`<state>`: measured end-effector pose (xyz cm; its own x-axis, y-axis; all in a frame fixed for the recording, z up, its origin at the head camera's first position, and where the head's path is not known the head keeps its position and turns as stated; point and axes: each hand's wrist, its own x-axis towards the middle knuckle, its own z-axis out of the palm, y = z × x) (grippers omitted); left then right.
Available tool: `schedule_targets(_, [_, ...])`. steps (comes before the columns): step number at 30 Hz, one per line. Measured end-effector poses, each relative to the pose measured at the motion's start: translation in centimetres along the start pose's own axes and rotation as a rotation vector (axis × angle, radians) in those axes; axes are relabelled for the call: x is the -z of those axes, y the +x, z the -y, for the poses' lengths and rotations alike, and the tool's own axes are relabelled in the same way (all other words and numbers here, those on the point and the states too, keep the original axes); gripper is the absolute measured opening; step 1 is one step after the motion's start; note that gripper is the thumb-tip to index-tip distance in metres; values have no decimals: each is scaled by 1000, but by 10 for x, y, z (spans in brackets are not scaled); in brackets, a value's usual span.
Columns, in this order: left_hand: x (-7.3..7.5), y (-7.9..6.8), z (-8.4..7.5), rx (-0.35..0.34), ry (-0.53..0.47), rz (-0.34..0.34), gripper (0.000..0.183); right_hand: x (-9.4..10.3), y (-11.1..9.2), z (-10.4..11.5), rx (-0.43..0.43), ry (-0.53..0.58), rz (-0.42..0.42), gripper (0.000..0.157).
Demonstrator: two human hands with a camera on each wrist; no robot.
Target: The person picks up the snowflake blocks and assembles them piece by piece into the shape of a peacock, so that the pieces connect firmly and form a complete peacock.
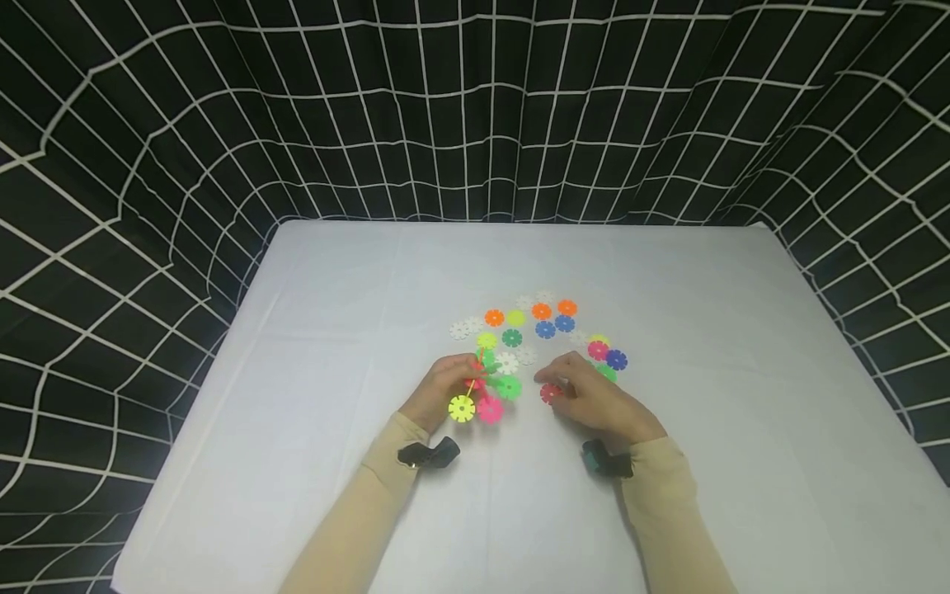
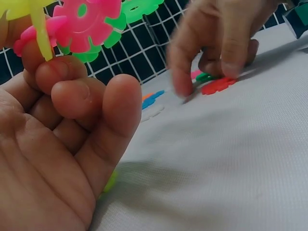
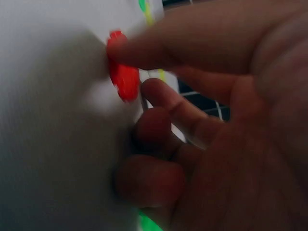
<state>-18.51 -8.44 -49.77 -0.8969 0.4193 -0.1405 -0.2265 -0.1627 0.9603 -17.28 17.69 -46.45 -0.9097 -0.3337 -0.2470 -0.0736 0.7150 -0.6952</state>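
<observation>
My left hand (image 1: 436, 391) grips a cluster of joined plastic snowflake discs (image 1: 490, 409), slotted edge to edge in yellow, pink, green and red. In the left wrist view, the cluster's pink disc (image 2: 86, 24) rises above the curled fingertips; part of it is out of frame. My right hand (image 1: 599, 401) is low over the table, its thumb on a loose red snowflake disc (image 1: 550, 393) that lies on the cloth. The right wrist view shows the thumb against that red disc (image 3: 126, 82), with the other fingers bent and apart from it, somewhat blurred.
Loose discs lie scattered beyond the hands: orange (image 1: 567, 308), blue (image 1: 545, 330), white (image 1: 460, 330) and dark green (image 1: 512, 337). By the right hand, a pink disc (image 1: 598, 351) overlaps others. A white cloth covers the table (image 1: 334, 330); black gridded curtains (image 1: 460, 115) surround it.
</observation>
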Motion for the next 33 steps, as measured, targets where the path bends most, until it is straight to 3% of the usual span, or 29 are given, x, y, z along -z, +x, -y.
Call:
schedule_targets(4, [-1, 1, -1, 14, -10, 7, 24, -1, -2, 0, 23, -93, -18, 29])
schedule_targets(11, [-1, -2, -2, 42, -37, 52, 24, -9, 3, 9, -79, -169, -62, 24])
schedule_targets(19, [1, -5, -2, 67, -55, 98, 17, -13, 6, 13, -43, -229, -97, 36])
schedule_targets(23, [1, -3, -1, 47, -9, 94, 15, -14, 7, 12, -63, -233, -109, 30])
schedule_targets(30, [0, -2, 0, 47, 26, 88, 15, -14, 6, 13, -77, -236, -118, 45])
schedule_targets(33, [0, -2, -1, 53, 24, 87, 15, -14, 5, 13, -78, -238, -124, 38])
